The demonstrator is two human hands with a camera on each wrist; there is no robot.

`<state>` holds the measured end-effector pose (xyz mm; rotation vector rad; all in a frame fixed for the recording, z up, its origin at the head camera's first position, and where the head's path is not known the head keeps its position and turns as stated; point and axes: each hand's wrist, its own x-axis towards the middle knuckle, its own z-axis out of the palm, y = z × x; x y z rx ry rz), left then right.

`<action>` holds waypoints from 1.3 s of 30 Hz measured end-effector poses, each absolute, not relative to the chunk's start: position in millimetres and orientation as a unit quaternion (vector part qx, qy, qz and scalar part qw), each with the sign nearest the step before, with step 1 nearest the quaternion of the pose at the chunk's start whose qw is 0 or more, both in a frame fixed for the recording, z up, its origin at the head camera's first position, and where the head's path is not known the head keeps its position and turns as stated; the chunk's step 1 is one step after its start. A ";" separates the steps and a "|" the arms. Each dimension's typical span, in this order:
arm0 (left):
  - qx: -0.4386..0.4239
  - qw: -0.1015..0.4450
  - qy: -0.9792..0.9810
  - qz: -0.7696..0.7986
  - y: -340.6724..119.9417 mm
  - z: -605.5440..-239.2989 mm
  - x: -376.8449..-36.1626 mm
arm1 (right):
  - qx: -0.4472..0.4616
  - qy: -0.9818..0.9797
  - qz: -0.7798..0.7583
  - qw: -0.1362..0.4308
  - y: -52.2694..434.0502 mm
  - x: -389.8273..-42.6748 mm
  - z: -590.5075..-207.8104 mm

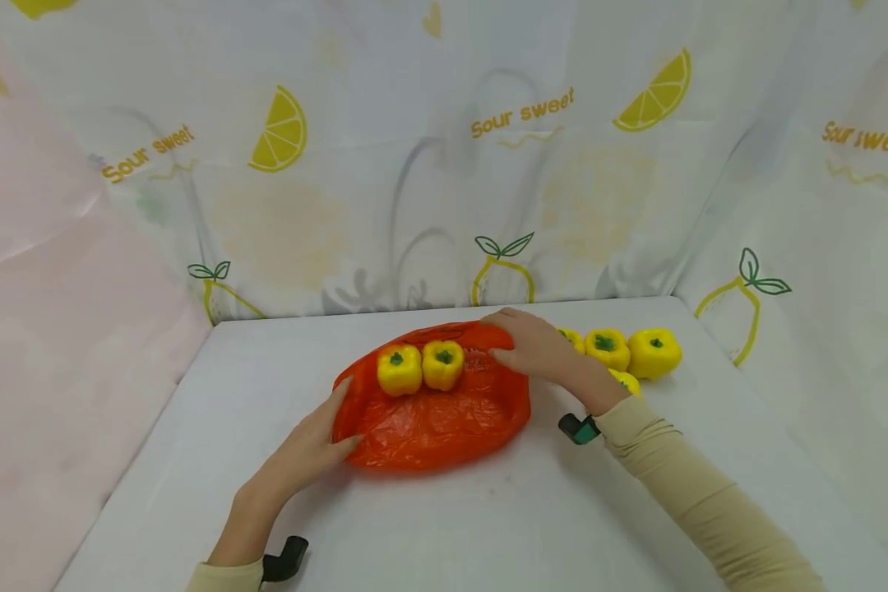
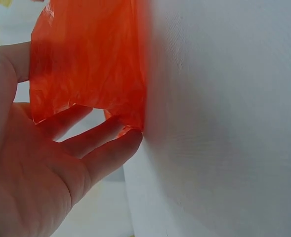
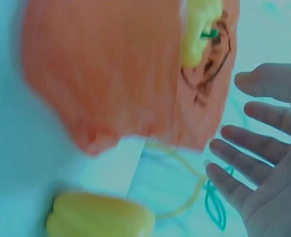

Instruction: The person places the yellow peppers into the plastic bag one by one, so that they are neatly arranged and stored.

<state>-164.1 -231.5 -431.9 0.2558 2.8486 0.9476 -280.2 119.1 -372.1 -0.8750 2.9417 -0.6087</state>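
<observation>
A red plastic bag (image 1: 429,427) lies spread on the white table, and two yellow bell peppers (image 1: 400,372) (image 1: 442,366) sit side by side within its outline. At the bag's left end my left hand (image 1: 307,444) has its fingers and thumb spread, touching the film. In the left wrist view, the bag's edge (image 2: 86,59) covers part of that hand's thumb and fingers. My right hand (image 1: 536,345) is at the bag's upper right edge. The right wrist view shows its fingers (image 3: 249,143) extended, apart from the bag, holding nothing.
Several more yellow bell peppers (image 1: 654,353) stand on the table to the right, partly behind my right arm. A lemon-printed curtain (image 1: 385,189) hangs behind the table's back edge. Each wrist carries a small black camera (image 1: 284,559).
</observation>
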 end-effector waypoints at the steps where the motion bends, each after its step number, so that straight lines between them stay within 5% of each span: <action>1: 0.084 0.064 0.944 0.313 -231.3 -432.0 -163.9 | -0.278 0.941 -0.193 0.002 124.0 -281.1 -370.6; 12: 0.088 0.069 0.944 0.312 -224.4 -433.1 -166.3 | -0.237 0.957 -0.165 0.013 166.7 -292.3 -370.0; 24: 0.079 0.080 0.944 0.310 -224.4 -432.9 -169.8 | -0.212 0.965 -0.095 0.119 187.3 -290.9 -367.8; 39: 0.086 0.076 0.941 0.317 -226.1 -434.5 -166.1 | -0.214 0.962 -0.119 0.117 194.1 -297.8 -379.5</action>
